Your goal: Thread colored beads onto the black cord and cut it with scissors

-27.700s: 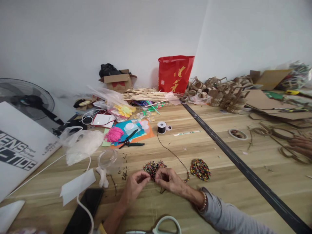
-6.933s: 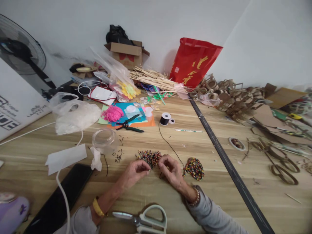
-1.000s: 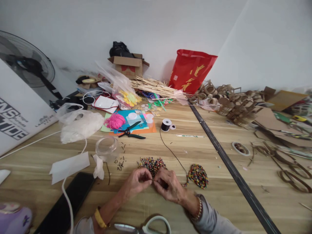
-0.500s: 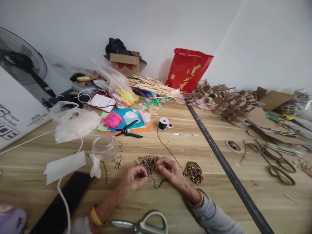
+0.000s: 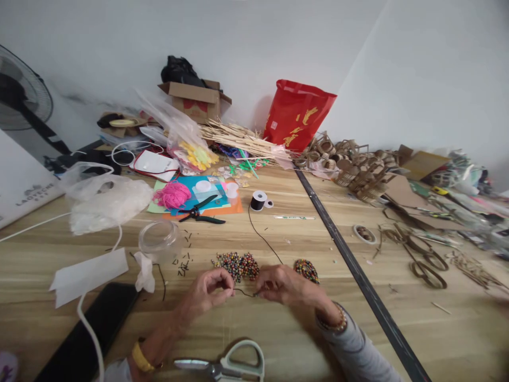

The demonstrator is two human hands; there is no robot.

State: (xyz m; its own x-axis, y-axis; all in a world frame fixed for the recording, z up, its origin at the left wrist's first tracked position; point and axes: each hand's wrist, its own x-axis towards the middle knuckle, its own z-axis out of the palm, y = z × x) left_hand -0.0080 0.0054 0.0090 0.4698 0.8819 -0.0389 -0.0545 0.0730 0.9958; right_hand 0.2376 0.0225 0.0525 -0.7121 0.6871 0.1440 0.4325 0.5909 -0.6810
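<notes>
My left hand (image 5: 210, 291) is closed in a pinch on one end of a thin black cord (image 5: 244, 292). Facing it, my right hand (image 5: 286, 286) pinches the same cord a little further along; whatever small piece may sit between those fingertips is too small to make out. Just beyond both hands lies a pile of multicoloured beads (image 5: 237, 266). A coiled strand of similar beads (image 5: 306, 270) rests behind my right wrist. From a spool of black cord (image 5: 258, 201), a line runs down the table toward my right hand.
Scissors (image 5: 238, 363) lie at the near edge. Left are a black phone-like slab (image 5: 91, 323), a clear round container (image 5: 159, 239) and short dark snippets. Black-handled pliers (image 5: 202, 211) sit on coloured sheets beside pink yarn (image 5: 172, 195). A dark strip (image 5: 345, 246) crosses the table.
My right hand has left the bead pile and come down to the cord, gripping it opposite my left hand. The cord now spans the two hands. The whole view has shifted slightly right.
</notes>
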